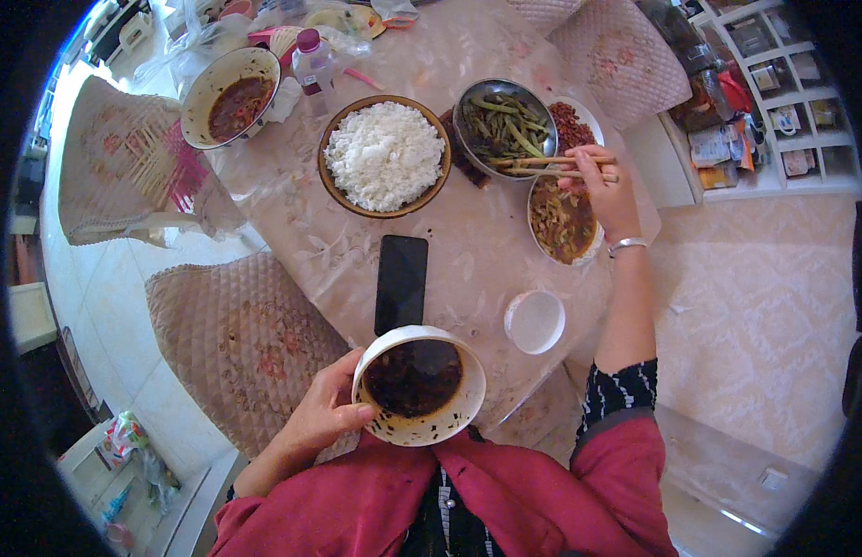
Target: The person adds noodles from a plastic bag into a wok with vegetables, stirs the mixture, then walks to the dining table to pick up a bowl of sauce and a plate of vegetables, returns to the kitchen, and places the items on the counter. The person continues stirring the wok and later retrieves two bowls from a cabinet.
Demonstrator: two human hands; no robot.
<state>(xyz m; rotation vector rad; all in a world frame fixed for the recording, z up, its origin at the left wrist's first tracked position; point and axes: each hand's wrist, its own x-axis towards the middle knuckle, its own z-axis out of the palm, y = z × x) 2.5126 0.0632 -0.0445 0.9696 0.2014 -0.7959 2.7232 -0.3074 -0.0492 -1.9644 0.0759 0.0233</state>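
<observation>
My left hand (333, 400) grips the rim of a white bowl (475, 418) with dark liquid and dark bits in it, close to my body. My right hand (598, 188) holds a pair of wooden chopsticks (556, 167), their tips at the near edge of a metal bowl (461, 143) of green beans (518, 125). Below that hand stands a bowl of brown stewed food (560, 219), and behind it a plate with red peanuts (570, 125). A large brown-rimmed bowl of white rice (386, 157) is to the left.
A black phone (401, 285) lies on the covered table (466, 278), with an empty white bowl (535, 322) to its right. An enamel basin of reddish sauce (239, 108) and a plastic bottle (313, 66) stand back left. Cushioned chairs (243, 348) flank the left side.
</observation>
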